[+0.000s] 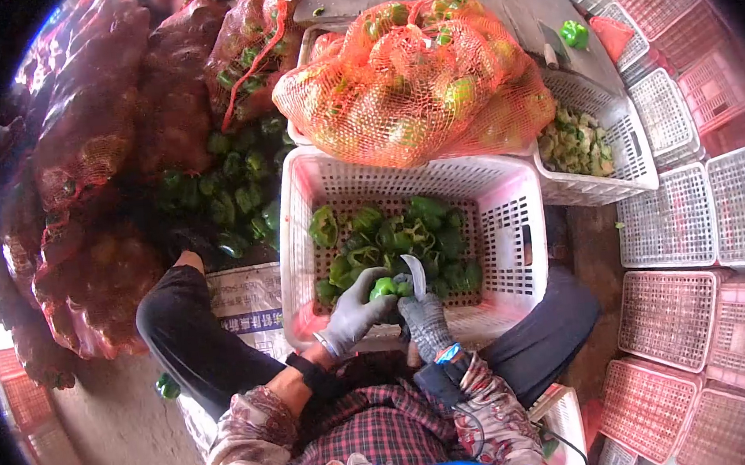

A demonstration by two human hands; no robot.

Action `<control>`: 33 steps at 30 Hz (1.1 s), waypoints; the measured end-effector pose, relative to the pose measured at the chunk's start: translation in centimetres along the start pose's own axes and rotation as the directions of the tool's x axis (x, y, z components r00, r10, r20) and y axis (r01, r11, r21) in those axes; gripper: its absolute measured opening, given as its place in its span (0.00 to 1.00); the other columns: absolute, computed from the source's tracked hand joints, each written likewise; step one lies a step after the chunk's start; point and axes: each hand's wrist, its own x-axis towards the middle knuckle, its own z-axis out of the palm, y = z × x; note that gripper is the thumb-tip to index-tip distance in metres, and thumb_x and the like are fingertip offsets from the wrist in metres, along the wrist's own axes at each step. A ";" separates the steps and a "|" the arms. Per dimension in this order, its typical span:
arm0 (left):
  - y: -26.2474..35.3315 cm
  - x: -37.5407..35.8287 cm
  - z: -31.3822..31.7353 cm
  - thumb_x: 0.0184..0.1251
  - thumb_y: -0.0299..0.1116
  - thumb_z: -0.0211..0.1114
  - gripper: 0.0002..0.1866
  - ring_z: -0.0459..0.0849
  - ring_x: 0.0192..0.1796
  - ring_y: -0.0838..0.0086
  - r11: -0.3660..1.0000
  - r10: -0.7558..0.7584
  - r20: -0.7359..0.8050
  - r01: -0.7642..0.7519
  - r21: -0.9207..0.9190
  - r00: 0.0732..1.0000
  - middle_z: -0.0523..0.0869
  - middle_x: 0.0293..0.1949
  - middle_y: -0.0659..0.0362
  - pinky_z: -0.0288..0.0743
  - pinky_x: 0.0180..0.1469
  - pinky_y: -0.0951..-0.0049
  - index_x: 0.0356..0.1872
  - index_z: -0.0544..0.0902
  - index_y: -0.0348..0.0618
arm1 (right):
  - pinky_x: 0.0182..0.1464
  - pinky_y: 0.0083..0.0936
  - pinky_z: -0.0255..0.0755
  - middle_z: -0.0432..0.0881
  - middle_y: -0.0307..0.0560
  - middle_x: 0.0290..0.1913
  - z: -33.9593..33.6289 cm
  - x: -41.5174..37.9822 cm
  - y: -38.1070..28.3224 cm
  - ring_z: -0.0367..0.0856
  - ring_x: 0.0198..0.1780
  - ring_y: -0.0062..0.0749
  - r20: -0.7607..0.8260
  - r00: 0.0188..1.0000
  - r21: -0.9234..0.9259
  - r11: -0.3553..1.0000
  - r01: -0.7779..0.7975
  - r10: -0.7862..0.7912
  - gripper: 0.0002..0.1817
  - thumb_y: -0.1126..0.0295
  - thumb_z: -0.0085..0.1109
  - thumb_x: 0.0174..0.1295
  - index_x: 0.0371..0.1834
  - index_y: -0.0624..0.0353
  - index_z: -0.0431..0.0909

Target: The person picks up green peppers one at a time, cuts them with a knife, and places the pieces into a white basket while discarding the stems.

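Observation:
My left hand point(351, 316), in a pale grey glove, is closed around a green bell pepper point(383, 288). Right beside it, my right hand point(428, 325) in a darker knitted glove grips a knife point(416, 275) with a short curved blade pointing up and away from me. The blade stands just right of the pepper; whether it touches is too small to tell. Both hands are over the near side of a white plastic crate point(526, 219) between my knees. Several green peppers point(399, 234) lie on that crate's floor, some of them seemingly cut open.
An orange mesh sack of peppers point(413, 83) rests beyond the crate. To its right, another crate point(636, 152) holds pale green scraps point(575, 142). Large red sacks point(91, 106) and loose peppers point(240, 182) fill the left. Stacked crates point(671, 317) line the right.

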 end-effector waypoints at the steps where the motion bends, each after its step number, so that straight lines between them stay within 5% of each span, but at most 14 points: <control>1: -0.2 0.0 0.1 0.60 0.38 0.63 0.24 0.81 0.51 0.63 0.997 0.068 -0.020 -0.067 0.037 0.998 0.81 0.46 0.49 0.73 0.53 0.68 0.57 0.71 0.41 | 0.51 0.27 0.72 0.81 0.44 0.46 -0.1 0.0 -0.4 0.79 0.49 0.29 0.013 1.000 0.004 1.000 -0.019 0.019 0.24 0.79 0.51 0.56 0.59 0.57 0.70; 5: -0.7 -0.1 0.5 0.64 0.44 0.63 0.24 0.79 0.43 0.75 0.971 0.240 -0.077 -0.241 0.004 0.968 0.81 0.41 0.57 0.74 0.48 0.73 0.56 0.71 0.42 | 0.50 0.26 0.72 0.79 0.43 0.45 0.8 -0.4 -0.8 0.78 0.47 0.27 -0.049 0.995 -0.136 0.988 0.074 -0.082 0.25 0.80 0.51 0.56 0.60 0.57 0.69; 8: -0.5 0.0 -0.1 0.66 0.45 0.62 0.21 0.76 0.41 0.80 0.954 0.084 -0.038 -0.091 -0.286 0.996 0.79 0.37 0.63 0.73 0.44 0.76 0.52 0.74 0.42 | 0.46 0.22 0.74 0.79 0.43 0.44 1.7 -1.1 -1.5 0.78 0.44 0.28 -0.010 0.998 0.141 0.988 0.056 -0.055 0.25 0.79 0.52 0.56 0.60 0.57 0.69; 10: -2.1 1.0 -0.6 0.66 0.46 0.61 0.20 0.76 0.41 0.82 0.883 0.035 -0.056 -0.057 -0.466 0.998 0.79 0.36 0.64 0.73 0.44 0.77 0.50 0.75 0.41 | 0.21 0.21 0.70 0.79 0.39 0.34 2.4 -2.6 -3.3 0.72 0.19 0.23 -0.034 0.995 0.286 0.955 -0.080 0.093 0.15 0.73 0.56 0.58 0.50 0.57 0.75; 12: -2.4 2.0 -1.2 0.70 0.47 0.55 0.20 0.78 0.39 0.79 0.861 0.182 -0.157 -0.235 -0.451 0.971 0.81 0.38 0.63 0.73 0.46 0.76 0.44 0.78 0.38 | 0.17 0.21 0.67 0.79 0.39 0.33 2.7 -3.6 -5.0 0.68 0.15 0.21 0.074 0.968 0.420 0.874 -0.247 0.238 0.14 0.71 0.56 0.59 0.49 0.57 0.75; 16: -3.1 2.9 -1.8 0.71 0.50 0.49 0.22 0.82 0.42 0.68 0.296 -0.061 0.088 0.102 -0.950 0.994 0.84 0.41 0.57 0.77 0.49 0.68 0.46 0.78 0.39 | 0.15 0.16 0.63 0.78 0.38 0.39 2.0 -1.0 -3.2 0.65 0.16 0.17 0.353 0.929 0.671 0.663 -0.333 0.110 0.20 0.66 0.57 0.61 0.57 0.52 0.69; 20: -2.7 1.9 -3.1 0.71 0.55 0.46 0.25 0.81 0.39 0.71 0.435 -0.006 -0.004 -0.001 -0.901 1.000 0.82 0.42 0.58 0.78 0.44 0.67 0.50 0.77 0.44 | 0.19 0.16 0.66 0.76 0.38 0.37 0.3 -3.1 -8.9 0.68 0.21 0.17 0.140 0.990 0.608 0.785 -0.115 0.037 0.18 0.66 0.62 0.60 0.52 0.54 0.70; 22: -0.9 1.5 -3.0 0.72 0.56 0.44 0.26 0.80 0.40 0.71 0.549 -0.019 -0.048 -0.030 -0.835 0.999 0.81 0.43 0.58 0.76 0.46 0.68 0.51 0.77 0.44 | 0.31 0.20 0.75 0.76 0.41 0.38 -2.2 0.5 -6.8 0.76 0.28 0.26 -0.174 0.977 -0.289 0.941 -0.174 0.127 0.24 0.66 0.67 0.55 0.54 0.57 0.69; 23: -0.4 1.4 -2.9 0.72 0.56 0.42 0.27 0.79 0.41 0.72 0.607 -0.022 -0.066 -0.039 -0.794 0.998 0.81 0.43 0.58 0.75 0.46 0.68 0.52 0.76 0.44 | 0.45 0.22 0.75 0.76 0.41 0.37 -3.0 0.0 -6.0 0.79 0.38 0.32 -0.127 0.892 -0.732 0.648 0.211 -0.433 0.30 0.66 0.71 0.50 0.56 0.60 0.69; 25: 0.0 1.5 -2.5 0.73 0.56 0.40 0.28 0.79 0.42 0.71 0.851 0.139 -0.163 -0.202 -0.485 0.977 0.80 0.43 0.57 0.72 0.48 0.70 0.54 0.75 0.42 | 0.50 0.23 0.73 0.78 0.43 0.38 -2.3 0.0 -5.4 0.78 0.42 0.32 -0.181 0.953 -0.255 0.947 0.195 -0.244 0.31 0.66 0.72 0.49 0.56 0.63 0.69; 27: -0.3 0.9 -1.8 0.74 0.57 0.38 0.30 0.78 0.44 0.70 0.909 0.335 -0.194 -0.371 -0.192 0.922 0.80 0.44 0.56 0.68 0.52 0.72 0.56 0.73 0.40 | 0.45 0.24 0.72 0.78 0.44 0.36 -0.8 -0.4 -4.9 0.78 0.39 0.31 -0.041 0.999 0.112 0.994 0.017 -0.013 0.26 0.66 0.70 0.51 0.50 0.64 0.72; 29: -0.1 0.1 -1.4 0.73 0.57 0.40 0.30 0.78 0.50 0.67 0.921 0.372 -0.230 -0.388 -0.028 0.899 0.80 0.46 0.52 0.69 0.54 0.70 0.58 0.72 0.40 | 0.30 0.25 0.71 0.78 0.44 0.29 1.5 -0.7 -6.4 0.78 0.29 0.28 0.190 0.957 0.209 0.943 -0.258 0.219 0.14 0.65 0.65 0.55 0.38 0.65 0.78; 30: 0.4 -0.2 -1.2 0.73 0.57 0.41 0.30 0.78 0.52 0.67 0.901 0.431 -0.245 -0.427 0.072 0.868 0.80 0.48 0.51 0.70 0.54 0.69 0.58 0.71 0.39 | 0.24 0.25 0.69 0.77 0.41 0.22 2.4 -1.7 -7.8 0.77 0.23 0.28 0.026 0.969 -0.334 0.915 -0.225 0.247 0.11 0.66 0.64 0.56 0.33 0.64 0.80; 33: 0.8 -0.9 -1.7 0.72 0.57 0.43 0.31 0.79 0.54 0.60 0.886 0.440 -0.186 -0.392 0.247 0.879 0.79 0.51 0.47 0.70 0.56 0.68 0.61 0.68 0.39 | 0.18 0.28 0.67 0.75 0.39 0.16 1.7 -0.6 -3.8 0.73 0.14 0.29 0.088 0.956 -0.081 0.958 -0.275 0.281 0.11 0.65 0.64 0.54 0.27 0.64 0.79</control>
